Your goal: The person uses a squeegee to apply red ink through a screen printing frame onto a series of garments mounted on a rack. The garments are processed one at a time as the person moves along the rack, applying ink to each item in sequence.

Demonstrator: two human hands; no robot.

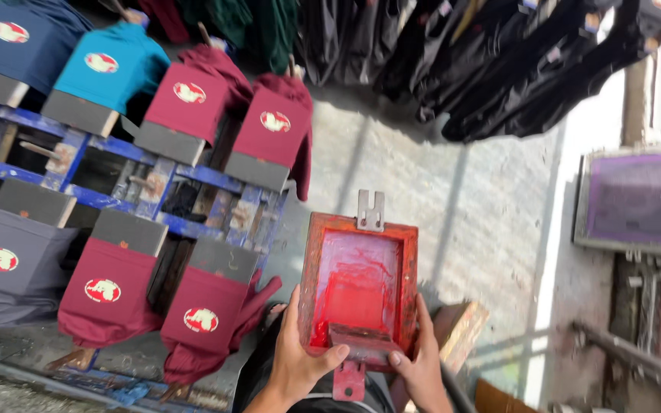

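Note:
I hold a small wooden-framed printing screen point(360, 284), stained red with wet red ink pooled in its mesh, and a squeegee point(363, 337) lies across its near end. My left hand point(297, 358) grips the frame's left side with the thumb over the near edge. My right hand point(420, 361) grips the right near corner. A metal bracket point(370, 210) sticks out of the far end and a red one point(348, 381) from the near end.
To the left, a blue metal rack point(154, 180) carries boards dressed with printed shirts: maroon point(109, 294), teal point(110, 67), grey point(5, 264), navy. Dark garments point(499, 61) hang at the back. A purple screen frame point(640, 200) leans at the right. Concrete floor lies ahead.

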